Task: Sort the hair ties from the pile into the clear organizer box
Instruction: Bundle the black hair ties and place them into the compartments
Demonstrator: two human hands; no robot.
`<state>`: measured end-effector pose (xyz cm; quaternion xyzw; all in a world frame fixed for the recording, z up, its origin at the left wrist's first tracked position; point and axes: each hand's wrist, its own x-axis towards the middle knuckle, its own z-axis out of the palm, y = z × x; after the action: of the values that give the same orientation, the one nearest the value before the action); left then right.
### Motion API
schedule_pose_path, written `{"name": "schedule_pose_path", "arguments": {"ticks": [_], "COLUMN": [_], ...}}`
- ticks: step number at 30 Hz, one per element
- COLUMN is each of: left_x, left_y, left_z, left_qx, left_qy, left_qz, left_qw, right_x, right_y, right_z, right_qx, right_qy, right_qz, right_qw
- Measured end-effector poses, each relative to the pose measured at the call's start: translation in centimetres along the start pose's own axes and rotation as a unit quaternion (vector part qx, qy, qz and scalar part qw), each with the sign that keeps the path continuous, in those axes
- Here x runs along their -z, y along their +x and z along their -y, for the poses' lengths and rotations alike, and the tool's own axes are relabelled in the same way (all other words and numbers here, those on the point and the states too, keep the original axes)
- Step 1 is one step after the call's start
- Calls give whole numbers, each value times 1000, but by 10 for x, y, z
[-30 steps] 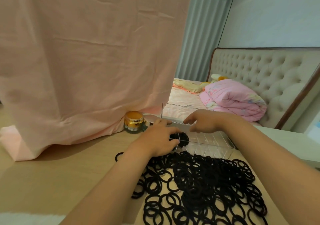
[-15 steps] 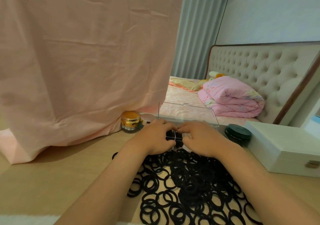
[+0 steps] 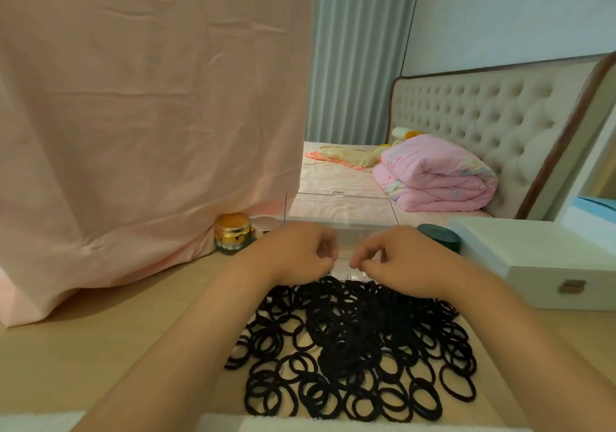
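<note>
A wide pile of black hair ties (image 3: 353,348) covers the wooden table in front of me. Behind it stands the clear organizer box (image 3: 348,266), its lid (image 3: 340,208) upright at the back. My left hand (image 3: 296,255) and my right hand (image 3: 400,263) hover side by side over the box's near edge, just past the pile. Both have their fingers curled inward, fingertips close together. No hair tie shows in either hand. The hands hide most of the box's compartments.
A gold jar (image 3: 232,231) and a pale lid (image 3: 265,224) sit left of the box, against a hanging pink cloth (image 3: 150,115). A dark green round tin (image 3: 438,236) and a white case (image 3: 540,265) lie to the right. A bed stands beyond.
My hands have drawn slightly apart over the box. The black ties seen between them earlier are now hidden. The view has shifted, so the box sits more centred.
</note>
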<state>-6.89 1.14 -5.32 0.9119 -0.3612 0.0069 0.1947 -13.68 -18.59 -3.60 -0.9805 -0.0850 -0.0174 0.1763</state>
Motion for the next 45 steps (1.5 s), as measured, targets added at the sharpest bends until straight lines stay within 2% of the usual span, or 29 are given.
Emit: {"name": "schedule_pose_path", "arguments": {"ticks": [4, 8, 18, 20, 23, 26, 28, 31, 36, 39, 42, 45], "left_x": [-13, -24, -16, -14, -14, -12, -12, -15, -9, -6, 1, 11], "left_y": [1, 0, -1, 0, 0, -2, -2, -1, -1, 0, -3, -6], "left_z": [-16, -20, -15, -12, -9, -13, -17, -17, -4, 2, 12, 25], "left_qx": [-9, 21, 35, 29, 19, 36, 44, 59, 92, 117, 134, 154], "left_qy": [-11, 0, -48, -79, -175, -341, -385, -362, -340, -320, -311, -263], "left_qz": [88, 170, 156, 141, 103, 88, 80, 53, 95, 80, 97, 106], "left_qw": [996, 985, 986, 986, 979, 935, 918, 929, 931, 937, 936, 946], "right_x": [-1, -13, -31, -28, -14, -2, 0, -3, -8, -12, -16, -21], "right_y": [-12, -9, -1, -1, -1, -6, -9, -8, -8, -6, -4, -3], "right_z": [-4, -4, -1, -4, -11, -12, -9, -7, -8, -2, 4, 9], "right_qx": [-24, -54, 7, 14, 11, -6, -33, -62, -77, -64, -66, -47], "right_qy": [-41, -127, -223, -195, -22, 141, 195, 229, 351, 334, 302, 259], "right_qz": [61, 136, 102, 72, 41, 10, 5, 14, 72, 60, 24, 28], "right_qw": [997, 981, 969, 978, 999, 990, 980, 971, 931, 938, 951, 964]}}
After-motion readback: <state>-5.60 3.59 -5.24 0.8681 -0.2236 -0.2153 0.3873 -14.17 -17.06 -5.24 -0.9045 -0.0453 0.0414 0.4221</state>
